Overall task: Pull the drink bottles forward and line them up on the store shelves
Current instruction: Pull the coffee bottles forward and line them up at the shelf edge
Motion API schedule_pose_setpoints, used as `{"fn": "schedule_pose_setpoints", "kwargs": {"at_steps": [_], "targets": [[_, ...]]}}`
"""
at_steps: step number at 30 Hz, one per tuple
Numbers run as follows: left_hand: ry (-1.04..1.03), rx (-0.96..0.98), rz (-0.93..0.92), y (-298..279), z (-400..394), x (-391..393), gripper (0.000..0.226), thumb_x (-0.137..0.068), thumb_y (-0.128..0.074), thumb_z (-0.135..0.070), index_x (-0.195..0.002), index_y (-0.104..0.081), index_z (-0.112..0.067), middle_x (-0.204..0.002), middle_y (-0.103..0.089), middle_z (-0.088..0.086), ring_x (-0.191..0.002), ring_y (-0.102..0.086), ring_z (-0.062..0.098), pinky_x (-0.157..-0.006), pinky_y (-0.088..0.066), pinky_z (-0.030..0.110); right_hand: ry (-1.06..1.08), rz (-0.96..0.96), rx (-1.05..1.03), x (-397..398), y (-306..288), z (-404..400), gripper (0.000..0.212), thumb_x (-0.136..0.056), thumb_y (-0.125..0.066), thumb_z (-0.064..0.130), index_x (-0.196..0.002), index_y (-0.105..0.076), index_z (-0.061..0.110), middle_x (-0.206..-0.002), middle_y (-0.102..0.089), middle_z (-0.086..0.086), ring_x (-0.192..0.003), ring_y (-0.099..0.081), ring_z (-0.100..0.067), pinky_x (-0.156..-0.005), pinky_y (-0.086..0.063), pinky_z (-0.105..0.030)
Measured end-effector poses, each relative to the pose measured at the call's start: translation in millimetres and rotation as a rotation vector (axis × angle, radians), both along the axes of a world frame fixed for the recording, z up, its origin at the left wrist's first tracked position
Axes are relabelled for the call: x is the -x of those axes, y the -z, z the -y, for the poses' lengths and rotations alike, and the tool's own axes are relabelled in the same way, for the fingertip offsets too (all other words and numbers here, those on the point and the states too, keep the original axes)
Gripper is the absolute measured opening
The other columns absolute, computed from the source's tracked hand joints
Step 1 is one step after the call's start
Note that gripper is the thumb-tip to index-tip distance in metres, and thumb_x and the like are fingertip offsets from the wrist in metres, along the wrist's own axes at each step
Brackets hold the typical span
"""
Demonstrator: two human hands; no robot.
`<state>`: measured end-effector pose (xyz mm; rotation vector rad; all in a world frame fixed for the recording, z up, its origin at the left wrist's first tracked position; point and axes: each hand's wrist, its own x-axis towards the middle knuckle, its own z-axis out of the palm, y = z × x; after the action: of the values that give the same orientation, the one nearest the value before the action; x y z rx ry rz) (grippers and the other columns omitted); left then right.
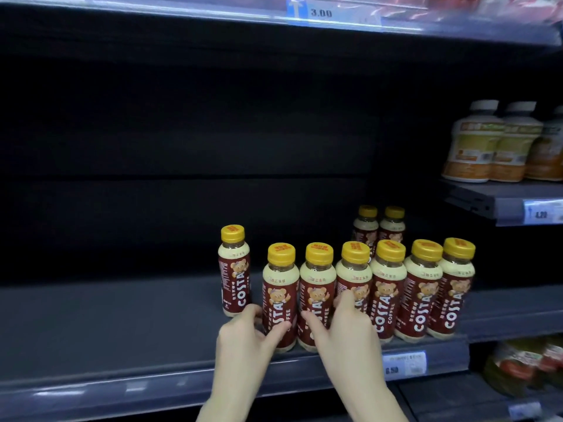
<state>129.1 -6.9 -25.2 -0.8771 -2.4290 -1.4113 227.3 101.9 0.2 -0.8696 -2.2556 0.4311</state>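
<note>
Several Costa coffee bottles with yellow caps stand in a row along the front edge of the grey shelf [122, 324]. My left hand [243, 345] wraps around the base of the leftmost front bottle [278, 287]. My right hand [350, 330] rests its fingers on the two bottles beside it, the second bottle [316, 284] and the third bottle [355, 269]. One single bottle [234, 269] stands a little further back at the left. Two more bottles [380, 226] stand deep behind the row.
The shelf left of the bottles is bare, with a dark back wall. A price rail with a tag [403, 363] runs along the front edge. Pale yellow bottles [487, 144] stand on a higher shelf at right. Jars [524, 370] sit lower right.
</note>
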Motion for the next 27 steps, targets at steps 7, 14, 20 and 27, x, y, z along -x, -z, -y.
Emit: {"fn": "schedule_pose_setpoints", "kwargs": {"at_steps": [7, 14, 20, 27], "targets": [[-0.154, -0.084, 0.063, 0, 24, 35, 0.034, -0.071, -0.074, -0.049, -0.092, -0.066, -0.023, -0.078, -0.070, -0.010, -0.070, -0.067, 0.006, -0.074, -0.056, 0.031, -0.124, 0.068, 0.030, -15, 12, 15, 0.033, -0.092, -0.044, 0.054, -0.084, -0.043, 0.022, -0.071, -0.060, 0.007, -0.065, -0.058, -0.008, -0.050, -0.037, -0.015], [-0.008, -0.023, 0.282, -9, 2, 94, 0.072, -0.070, -0.080, -0.038, -0.132, -0.049, -0.015, -0.125, -0.061, 0.002, -0.115, -0.058, 0.020, -0.096, -0.048, 0.034, -0.448, 0.056, 0.272, 18, 24, 50, 0.021, -0.091, -0.053, 0.044, -0.096, -0.061, 0.024, -0.083, -0.066, 0.012, -0.075, -0.063, -0.002, -0.073, -0.052, -0.016], [0.188, -0.026, 0.346, -6, 6, 100, 0.044, -0.070, -0.081, -0.033, -0.110, -0.064, -0.026, -0.099, -0.073, -0.007, -0.095, -0.068, 0.009, -0.087, -0.055, 0.033, -0.482, -0.074, 0.471, 39, 26, 51, 0.037, -0.092, -0.055, 0.034, -0.127, -0.058, 0.022, -0.080, -0.070, 0.009, -0.073, -0.068, -0.003, -0.074, -0.052, -0.013], [0.338, -0.104, 0.483, -6, 22, 86, 0.055, -0.068, -0.084, -0.025, -0.114, -0.053, -0.027, -0.107, -0.073, -0.003, -0.100, -0.069, 0.009, -0.092, -0.053, 0.040, -0.493, -0.135, 0.524, 36, 34, 45, 0.029, -0.091, -0.057, 0.028, -0.119, -0.064, 0.023, -0.083, -0.071, 0.005, -0.073, -0.070, -0.008, -0.074, -0.056, -0.020]]}}
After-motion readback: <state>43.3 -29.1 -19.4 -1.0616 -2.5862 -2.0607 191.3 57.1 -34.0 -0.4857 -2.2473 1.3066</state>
